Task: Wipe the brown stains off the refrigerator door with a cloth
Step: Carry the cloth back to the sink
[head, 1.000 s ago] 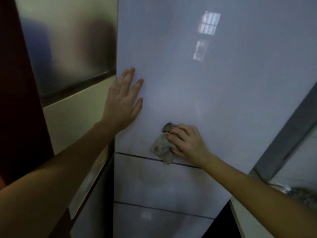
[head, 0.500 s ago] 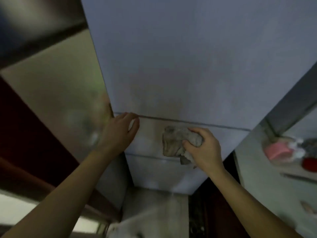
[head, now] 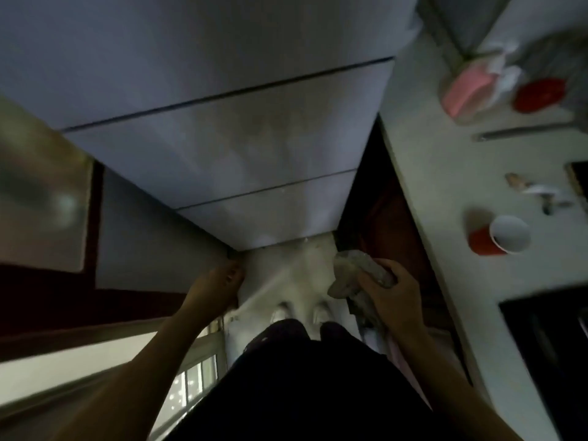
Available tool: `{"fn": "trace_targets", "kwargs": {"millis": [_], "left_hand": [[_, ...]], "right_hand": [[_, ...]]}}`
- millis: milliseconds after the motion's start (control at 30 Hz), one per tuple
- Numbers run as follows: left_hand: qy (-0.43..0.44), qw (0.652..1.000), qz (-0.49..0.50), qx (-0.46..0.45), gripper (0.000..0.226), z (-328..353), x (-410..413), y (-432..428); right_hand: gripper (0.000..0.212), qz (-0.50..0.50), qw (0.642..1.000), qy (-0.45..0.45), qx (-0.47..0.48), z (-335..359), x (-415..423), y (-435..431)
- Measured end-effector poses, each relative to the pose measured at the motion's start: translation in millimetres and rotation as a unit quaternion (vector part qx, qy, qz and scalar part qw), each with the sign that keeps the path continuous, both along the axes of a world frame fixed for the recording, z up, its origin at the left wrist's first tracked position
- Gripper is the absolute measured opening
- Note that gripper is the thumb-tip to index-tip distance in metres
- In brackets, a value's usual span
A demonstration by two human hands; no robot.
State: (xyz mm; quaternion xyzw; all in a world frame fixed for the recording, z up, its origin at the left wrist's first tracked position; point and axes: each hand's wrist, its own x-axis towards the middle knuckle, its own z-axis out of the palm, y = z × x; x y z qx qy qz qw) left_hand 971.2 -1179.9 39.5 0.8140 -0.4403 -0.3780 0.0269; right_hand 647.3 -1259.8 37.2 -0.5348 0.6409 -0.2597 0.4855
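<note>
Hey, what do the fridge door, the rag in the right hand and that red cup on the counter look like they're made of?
Fridge door: smooth painted metal or glass, judging by its soft sheen; which one is unclear. Rag: soft woven cloth, grey and crumpled into folds. Red cup: likely thin plastic, red outside, white inside.

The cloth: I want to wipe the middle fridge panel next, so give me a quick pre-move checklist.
1. Cloth gripped in right hand: ok.
2. Cloth touching the refrigerator door: not ok, it hangs below the door's bottom edge.
3. Brownish stain located on the middle panel: ok, faint and blurred.
4. Left hand bracing the fridge's lower left corner: cannot tell.
5. Clean side of the cloth facing out: cannot tell.
</note>
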Motion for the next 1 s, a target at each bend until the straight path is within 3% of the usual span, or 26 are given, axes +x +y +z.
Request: {"fn": "trace_targets", "kwargs": {"millis": [167, 400, 733, 900, 1000], "left_hand": [[0.066, 0.997, -0.032, 0.027, 0.034, -30.3, 0.2, -26.1], [0.051, 0.969, -0.236, 0.06, 0.04, -64.5, 9.5, -60.7], [0.094, 0.899, -0.419, 0.088, 0.024, -45.9, -79.0, -90.4], [0.067, 0.823, -0.556, 0.094, 0.026, -45.8, -143.9, -54.2], [0.056, 0.8, -0.588, 0.102, 0.027, -50.9, -171.7, -19.6]], "right_hand": [[0.027, -0.099, 0.994, 0.034, 0.027, -0.8, -22.7, 33.0], [0.026, -0.311, 0.948, 0.06, 0.038, 9.9, -5.1, 102.1], [0.023, -0.571, 0.819, 0.057, 0.031, 18.1, 20.7, 263.1], [0.02, -0.701, 0.712, 0.031, 0.006, 16.3, 33.2, 367.1], [0.016, -0.76, 0.65, 0.019, -0.005, 15.2, 44.0, 428.8]]}}
